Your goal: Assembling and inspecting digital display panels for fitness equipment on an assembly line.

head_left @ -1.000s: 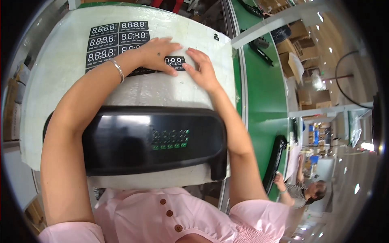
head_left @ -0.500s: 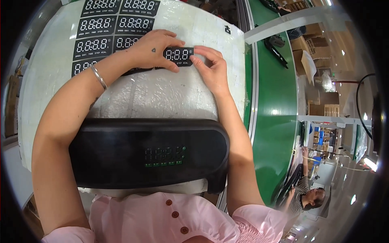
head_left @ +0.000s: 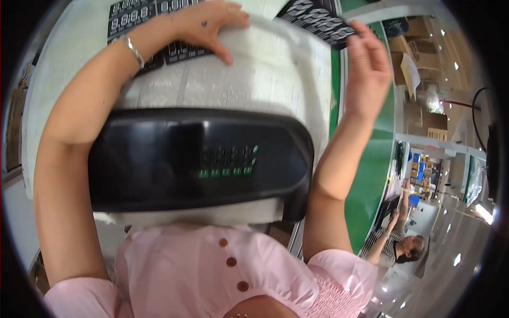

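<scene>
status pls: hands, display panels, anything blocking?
Left hand flat on white pad, beside display panels. Right hand raised, open, holding nothing. Black device blocks near view.

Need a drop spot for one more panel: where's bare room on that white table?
Free: the white table strip left of the left hand, and the white foam sheet between both hands. Crowded: black display panels under the left hand and more by the right hand.

Left hand [head_left: 204, 26] spread flat, right hand [head_left: 366, 69] raised open
</scene>
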`<action>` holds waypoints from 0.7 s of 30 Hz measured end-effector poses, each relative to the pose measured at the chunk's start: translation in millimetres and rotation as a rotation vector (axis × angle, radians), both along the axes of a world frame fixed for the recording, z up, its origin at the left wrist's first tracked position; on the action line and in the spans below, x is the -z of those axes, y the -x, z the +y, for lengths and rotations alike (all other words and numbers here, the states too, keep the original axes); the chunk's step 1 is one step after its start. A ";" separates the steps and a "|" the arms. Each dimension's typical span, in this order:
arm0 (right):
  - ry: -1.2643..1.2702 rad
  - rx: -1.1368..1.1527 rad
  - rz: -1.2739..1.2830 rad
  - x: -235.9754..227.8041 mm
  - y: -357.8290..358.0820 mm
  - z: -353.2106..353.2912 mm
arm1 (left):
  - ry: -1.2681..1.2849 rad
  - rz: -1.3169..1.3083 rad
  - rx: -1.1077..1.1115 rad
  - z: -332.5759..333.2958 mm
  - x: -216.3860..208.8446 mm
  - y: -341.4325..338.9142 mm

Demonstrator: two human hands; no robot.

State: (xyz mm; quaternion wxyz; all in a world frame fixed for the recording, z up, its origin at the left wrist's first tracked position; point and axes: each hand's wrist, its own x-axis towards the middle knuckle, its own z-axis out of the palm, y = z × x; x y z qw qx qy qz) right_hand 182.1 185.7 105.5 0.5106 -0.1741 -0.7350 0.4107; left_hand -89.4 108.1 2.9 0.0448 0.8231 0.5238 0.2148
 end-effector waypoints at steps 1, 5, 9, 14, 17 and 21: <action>0.133 -0.125 0.036 -6.6 -22.2 10.5 | -0.005 0.036 -0.030 -6.2 -6.8 -0.9; 0.102 -0.059 -0.030 -19.3 -48.0 -18.5 | 0.299 0.042 -0.026 -20.6 -51.8 -53.6; 0.108 0.064 0.033 -8.5 -70.2 -23.8 | -0.053 -0.206 0.125 -125.5 -36.3 -174.8; 0.425 -0.792 0.438 37.4 -22.3 -48.8 | -0.036 0.094 0.673 -201.2 -33.0 -215.8; 0.308 0.006 -0.145 11.7 -50.1 -83.7 | 0.127 0.032 0.579 -202.6 -48.8 -182.4; 0.377 -0.172 -0.106 6.5 -64.0 -97.7 | 0.255 -0.019 0.217 -209.3 -61.3 -145.1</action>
